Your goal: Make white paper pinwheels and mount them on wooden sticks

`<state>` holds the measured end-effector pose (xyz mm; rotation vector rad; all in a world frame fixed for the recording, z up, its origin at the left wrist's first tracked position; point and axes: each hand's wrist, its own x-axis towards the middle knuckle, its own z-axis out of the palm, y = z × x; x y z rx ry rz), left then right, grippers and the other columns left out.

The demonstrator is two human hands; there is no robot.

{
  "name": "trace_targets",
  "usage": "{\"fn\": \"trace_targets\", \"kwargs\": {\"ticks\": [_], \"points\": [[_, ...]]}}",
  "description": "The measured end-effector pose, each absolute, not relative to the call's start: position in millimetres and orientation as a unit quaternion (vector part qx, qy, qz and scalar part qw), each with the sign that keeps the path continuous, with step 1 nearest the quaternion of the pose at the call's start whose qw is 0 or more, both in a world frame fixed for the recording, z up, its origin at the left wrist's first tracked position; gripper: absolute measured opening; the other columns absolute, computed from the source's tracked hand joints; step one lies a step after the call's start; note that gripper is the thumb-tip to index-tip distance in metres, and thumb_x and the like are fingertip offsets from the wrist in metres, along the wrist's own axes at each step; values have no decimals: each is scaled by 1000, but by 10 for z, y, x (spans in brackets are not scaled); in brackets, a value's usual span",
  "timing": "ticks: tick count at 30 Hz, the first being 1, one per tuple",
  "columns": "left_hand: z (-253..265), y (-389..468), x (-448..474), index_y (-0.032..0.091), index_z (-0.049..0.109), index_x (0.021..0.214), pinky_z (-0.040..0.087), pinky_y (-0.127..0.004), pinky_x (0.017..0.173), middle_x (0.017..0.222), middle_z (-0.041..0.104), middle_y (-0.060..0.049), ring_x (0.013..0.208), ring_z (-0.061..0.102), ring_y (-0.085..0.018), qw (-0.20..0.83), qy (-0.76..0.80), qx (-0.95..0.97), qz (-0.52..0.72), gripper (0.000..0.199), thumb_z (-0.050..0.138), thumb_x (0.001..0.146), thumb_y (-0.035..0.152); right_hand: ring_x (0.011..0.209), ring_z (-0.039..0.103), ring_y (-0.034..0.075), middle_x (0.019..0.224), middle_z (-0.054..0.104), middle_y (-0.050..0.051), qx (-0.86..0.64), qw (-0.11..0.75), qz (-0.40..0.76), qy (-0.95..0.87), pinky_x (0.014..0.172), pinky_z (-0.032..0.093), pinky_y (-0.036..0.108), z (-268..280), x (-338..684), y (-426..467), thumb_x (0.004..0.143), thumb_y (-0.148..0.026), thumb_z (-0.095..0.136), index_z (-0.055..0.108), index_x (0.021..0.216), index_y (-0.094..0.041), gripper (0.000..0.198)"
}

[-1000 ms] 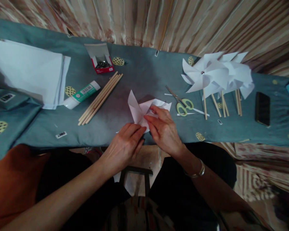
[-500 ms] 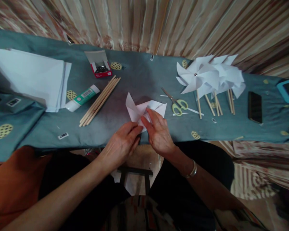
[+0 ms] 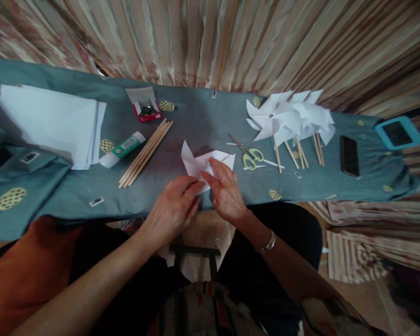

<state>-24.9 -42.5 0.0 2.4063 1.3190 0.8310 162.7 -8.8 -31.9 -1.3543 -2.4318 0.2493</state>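
A white paper pinwheel (image 3: 191, 159) with folded blades lies at the table's front edge, between my hands. My left hand (image 3: 177, 200) has its fingers closed on the near left side of the paper. With thumb and fingers, my right hand (image 3: 226, 191) presses the folded paper near its middle. One blade stands up at the left; part of the centre is hidden under my fingers. To the right of the paper lie scissors (image 3: 252, 156) with green handles, beside thin white paper strips (image 3: 274, 163).
Finished white pinwheels (image 3: 271, 116) on sticks lie at the right, then a dark phone (image 3: 349, 156) and a blue-framed device (image 3: 399, 132). Leftward are wooden sticks (image 3: 146, 153), a glue stick (image 3: 123, 149), an open red box (image 3: 147, 112) of small metal pieces and a paper stack (image 3: 49, 121).
The view has shifted a little, so the things on the right appear further left. Both hands stay on the paper with nearly the same hold.
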Motion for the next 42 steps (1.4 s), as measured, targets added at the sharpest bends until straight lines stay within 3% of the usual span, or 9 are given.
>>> {"fn": "trace_targets", "kwargs": {"ticks": [7, 20, 27, 32, 42], "points": [[206, -300, -483, 20, 60, 115, 56, -37, 86, 107, 62, -7, 97, 64, -21, 142, 510, 778, 340, 28, 50, 90, 12, 137, 45, 27, 148, 50, 10, -494, 157, 51, -854, 106, 45, 50, -317, 1558, -119, 94, -11, 41, 63, 125, -22, 39], [182, -282, -484, 18, 63, 108, 55, -36, 86, 102, 62, -7, 96, 64, -21, 156, 489, 781, 354, 21, 51, 91, 18, 137, 44, 31, 150, 46, 19, -503, 124, 51, -854, 109, 41, 51, -256, 1507, -108, 94, -10, 42, 65, 122, -12, 36], [-39, -335, -368, 12, 63, 115, 55, -42, 92, 112, 63, -13, 103, 63, -25, 187, 481, 802, 301, 27, 57, 90, 21, 140, 39, 29, 151, 43, 18, -496, 174, 67, -848, 111, 41, 51, -284, 1602, -148, 89, -5, 38, 57, 133, -13, 48], [-75, -333, -371, 15, 63, 116, 55, -43, 93, 115, 62, -13, 105, 63, -27, 194, 497, 800, 275, 29, 60, 88, 22, 138, 43, 28, 149, 47, 14, -486, 246, 110, -832, 114, 38, 53, -237, 1701, -93, 87, -8, 40, 52, 137, -17, 52], [-148, -353, -229, 14, 59, 118, 55, -41, 86, 108, 68, -11, 97, 65, -26, 165, 459, 837, 247, 32, 64, 88, 24, 131, 49, 26, 141, 55, 13, -486, 305, 156, -804, 112, 43, 50, -262, 1734, -85, 86, -9, 42, 59, 127, -16, 45]]}}
